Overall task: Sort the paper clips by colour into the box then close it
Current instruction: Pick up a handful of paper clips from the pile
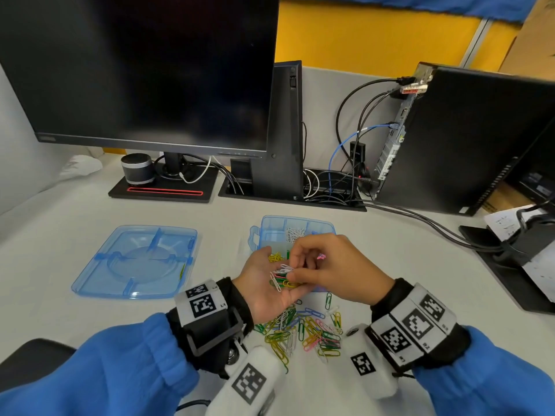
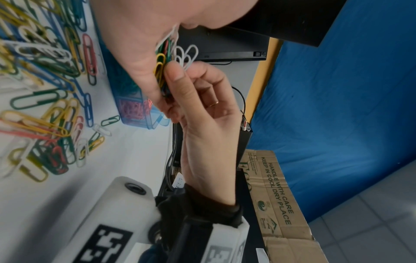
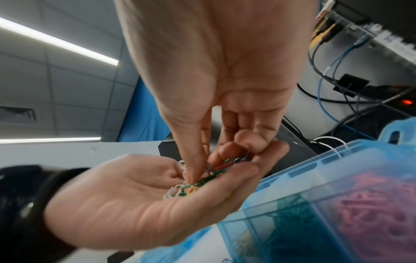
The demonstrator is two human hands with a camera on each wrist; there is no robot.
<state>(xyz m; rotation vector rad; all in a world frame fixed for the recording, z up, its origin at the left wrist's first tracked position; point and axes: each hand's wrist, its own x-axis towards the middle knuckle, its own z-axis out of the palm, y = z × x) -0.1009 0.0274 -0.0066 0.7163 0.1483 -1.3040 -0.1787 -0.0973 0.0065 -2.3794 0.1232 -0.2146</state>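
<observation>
— So, where do your hands stand?

— Your left hand (image 1: 264, 283) is palm up over the near edge of the blue compartment box (image 1: 270, 228), fingers loosely cupped under a small handful of paper clips (image 1: 282, 277): white, green, yellow and red ones. Your right hand (image 1: 333, 271) reaches across it, thumb and fingertips curled down into that handful, touching the clips. From the right wrist view your thumb (image 3: 191, 160) presses on them, but whether it has one pinched free you cannot tell. A pink clip (image 1: 321, 256) shows at your right knuckles; what holds it is unclear.

— And the rest of the clips?

— Your loose pile (image 1: 306, 331) lies on the desk (image 1: 390, 265) near its front edge, just below your hands, in mixed yellow, green, blue, pink and white. Inside the box, white clips (image 1: 294, 234) sit in a far compartment and yellow clips (image 1: 274, 257) in one beside your left fingers. The left wrist view shows pink clips (image 2: 133, 110) in a corner compartment, with teal-looking ones next to them.

— The lid?

— Your blue lid (image 1: 135, 261) lies flat on the desk, well left of the box, detached. A monitor (image 1: 135, 70) and a computer tower (image 1: 468, 139) stand along the back edge.
</observation>
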